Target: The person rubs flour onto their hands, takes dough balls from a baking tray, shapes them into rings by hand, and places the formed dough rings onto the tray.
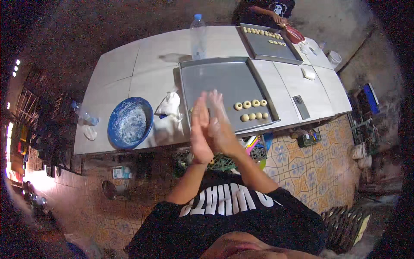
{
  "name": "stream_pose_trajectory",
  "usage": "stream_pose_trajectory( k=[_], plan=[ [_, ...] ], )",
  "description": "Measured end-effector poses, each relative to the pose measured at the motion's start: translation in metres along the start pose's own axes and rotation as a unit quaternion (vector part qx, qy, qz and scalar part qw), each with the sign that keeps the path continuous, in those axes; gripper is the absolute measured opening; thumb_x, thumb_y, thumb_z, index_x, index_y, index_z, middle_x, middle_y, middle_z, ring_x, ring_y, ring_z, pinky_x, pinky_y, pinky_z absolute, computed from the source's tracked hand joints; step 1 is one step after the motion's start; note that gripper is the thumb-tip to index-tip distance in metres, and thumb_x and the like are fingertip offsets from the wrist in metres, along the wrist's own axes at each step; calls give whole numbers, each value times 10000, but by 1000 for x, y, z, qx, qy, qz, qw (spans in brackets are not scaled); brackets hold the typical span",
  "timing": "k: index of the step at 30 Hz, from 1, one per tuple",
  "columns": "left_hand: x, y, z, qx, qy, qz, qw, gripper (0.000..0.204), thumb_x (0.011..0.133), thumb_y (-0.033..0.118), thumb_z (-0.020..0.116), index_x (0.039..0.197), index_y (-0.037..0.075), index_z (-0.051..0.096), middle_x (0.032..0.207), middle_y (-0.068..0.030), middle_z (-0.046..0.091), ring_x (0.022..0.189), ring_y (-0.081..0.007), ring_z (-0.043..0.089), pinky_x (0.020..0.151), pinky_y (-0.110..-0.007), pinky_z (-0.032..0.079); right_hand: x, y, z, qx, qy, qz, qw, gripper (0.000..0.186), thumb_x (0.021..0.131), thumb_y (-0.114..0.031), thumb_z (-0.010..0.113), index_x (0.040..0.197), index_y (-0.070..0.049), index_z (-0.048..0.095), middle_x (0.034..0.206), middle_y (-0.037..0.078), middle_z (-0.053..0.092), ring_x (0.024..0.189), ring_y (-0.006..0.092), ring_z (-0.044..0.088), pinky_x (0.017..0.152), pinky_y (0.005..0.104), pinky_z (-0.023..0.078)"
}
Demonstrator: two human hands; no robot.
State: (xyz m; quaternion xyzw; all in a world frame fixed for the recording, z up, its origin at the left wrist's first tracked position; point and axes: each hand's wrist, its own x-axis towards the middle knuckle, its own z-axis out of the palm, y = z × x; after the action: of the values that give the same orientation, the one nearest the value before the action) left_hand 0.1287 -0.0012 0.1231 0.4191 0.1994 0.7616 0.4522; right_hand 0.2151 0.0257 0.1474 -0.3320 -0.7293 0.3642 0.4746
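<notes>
My left hand [200, 131] and my right hand [221, 131] are pressed palm to palm, fingers straight and pointing away from me. Whatever lies between the palms, if anything, is hidden. They hover over the near edge of a large grey metal tray [217, 80]. On its near right part sit two short rows of pale dough balls. Those in the farther row, such as this dough ball [247, 104], have a dent in the top; the nearer dough balls [252, 116] look smooth. A bit of pale dough shows just left of my hands.
Left of the tray stand a white bag [169, 103] and a blue basin [113, 125] dusted with white powder. A clear bottle [198, 41] rises behind the tray. At the far right, a person's hands [279, 19] work by a second tray [269, 47] of dough pieces.
</notes>
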Motion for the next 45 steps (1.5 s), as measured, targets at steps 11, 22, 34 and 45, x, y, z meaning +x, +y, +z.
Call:
stream_pose_trajectory(
  k=[11,22,34,45],
  plan=[
    [10,17,6,33,-16,-4,999,916,1057,630,343,1671,-32,186,1757,-173,198,1624,-289,183,1313,-433,127,4,-6,6,-20,-42,-73,996,798,1099,-544,365,1672,-8,225,1749,276,113,1625,462,61,1307,512,74],
    [28,28,0,110,-91,69,987,991,1032,719,341,1686,-1,152,1766,-190,144,1637,-325,122,1317,-465,91,25,-15,15,68,-13,-41,997,807,1141,-534,248,1663,70,132,1769,217,82,1643,337,29,1312,418,48],
    [39,24,-11,232,-58,83,967,830,1059,529,374,1650,-44,264,1743,-205,228,1622,-322,195,1320,-458,91,23,-24,5,44,-1,14,999,735,1154,-501,211,1686,1,134,1771,202,100,1638,365,72,1314,446,80],
    [26,0,0,-31,-79,-104,991,725,1122,449,324,1678,-2,211,1772,-111,179,1631,-259,155,1318,-407,89,15,-20,2,-53,26,-98,993,786,1088,-520,397,1683,-35,230,1759,261,91,1628,463,17,1297,542,67]
  ],
)
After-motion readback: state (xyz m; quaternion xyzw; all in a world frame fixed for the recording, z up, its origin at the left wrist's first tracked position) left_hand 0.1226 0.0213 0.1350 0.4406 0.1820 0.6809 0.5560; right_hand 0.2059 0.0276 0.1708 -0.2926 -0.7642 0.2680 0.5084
